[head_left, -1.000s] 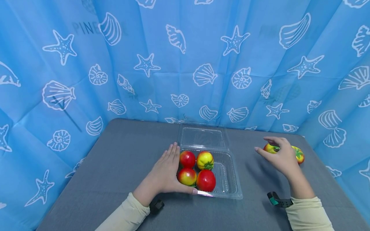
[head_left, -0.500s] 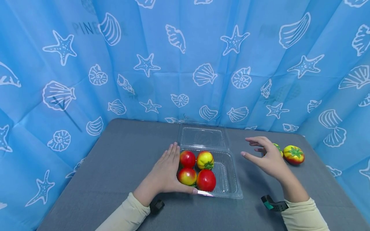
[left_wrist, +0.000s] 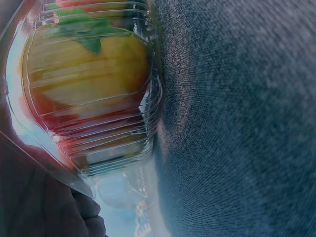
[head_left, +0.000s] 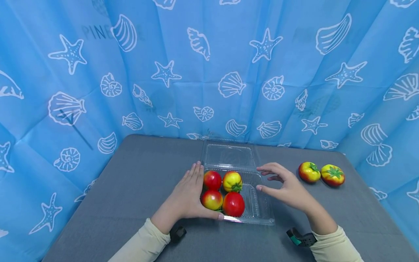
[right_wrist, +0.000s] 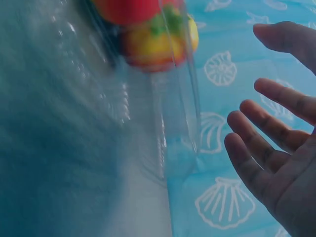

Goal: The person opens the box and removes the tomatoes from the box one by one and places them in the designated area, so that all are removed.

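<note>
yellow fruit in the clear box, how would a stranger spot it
On the grey table, find the open clear box beside the left hand. The yellow fruit sits in its far row, on the right. Unlike the redder fruits beside it, it's mostly yellow, green leaves showing.

This is a curtained-off nook: blue seashell-print curtains (head_left: 209,76) hang on 3 sides of a grey cloth-covered table (head_left: 147,174).

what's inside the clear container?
In the clear container: two mostly red fruits, a mostly yellow fruit, a red-and-yellow fruit. Floor shows at right. Covered: the floor beneath the fruits and, in the head view, most of the left edge, behind the left hand.
</note>
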`<state>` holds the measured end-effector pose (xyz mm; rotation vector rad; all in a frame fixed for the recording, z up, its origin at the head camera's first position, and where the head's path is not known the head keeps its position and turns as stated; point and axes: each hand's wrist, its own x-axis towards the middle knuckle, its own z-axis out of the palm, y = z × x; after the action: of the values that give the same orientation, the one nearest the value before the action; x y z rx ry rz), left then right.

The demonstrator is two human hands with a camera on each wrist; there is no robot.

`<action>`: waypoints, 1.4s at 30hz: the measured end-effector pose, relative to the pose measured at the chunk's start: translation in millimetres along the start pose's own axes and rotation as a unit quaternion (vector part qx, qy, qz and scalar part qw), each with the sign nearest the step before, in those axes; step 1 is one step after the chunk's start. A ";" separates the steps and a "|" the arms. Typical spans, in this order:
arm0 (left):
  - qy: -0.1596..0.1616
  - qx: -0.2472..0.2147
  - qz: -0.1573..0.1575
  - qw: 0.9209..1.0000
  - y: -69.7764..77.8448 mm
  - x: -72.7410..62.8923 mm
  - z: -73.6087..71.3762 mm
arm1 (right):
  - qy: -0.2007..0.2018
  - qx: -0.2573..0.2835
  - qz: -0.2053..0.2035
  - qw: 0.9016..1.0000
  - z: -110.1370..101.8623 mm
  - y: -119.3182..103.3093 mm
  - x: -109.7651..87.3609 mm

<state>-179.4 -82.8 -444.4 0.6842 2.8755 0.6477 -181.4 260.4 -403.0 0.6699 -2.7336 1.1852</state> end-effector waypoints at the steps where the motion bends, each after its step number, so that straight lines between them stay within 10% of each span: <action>1: 0.000 0.000 0.000 1.000 0.0 -0.1 0.0 | -0.006 0.004 -0.006 1.000 2.1 -0.2 0.2; 18: -0.004 0.009 -0.010 1.000 0.5 1.2 0.4 | -0.122 0.073 -0.026 0.989 25.6 -6.2 -1.4; 42: -0.010 0.016 -0.016 1.000 2.2 0.8 0.4 | -0.188 0.065 -0.031 0.979 42.7 -11.0 -3.4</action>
<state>-179.2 -80.5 -443.9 0.6434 2.8791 0.5885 -169.7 224.6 -426.1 1.0898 -2.9194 1.3557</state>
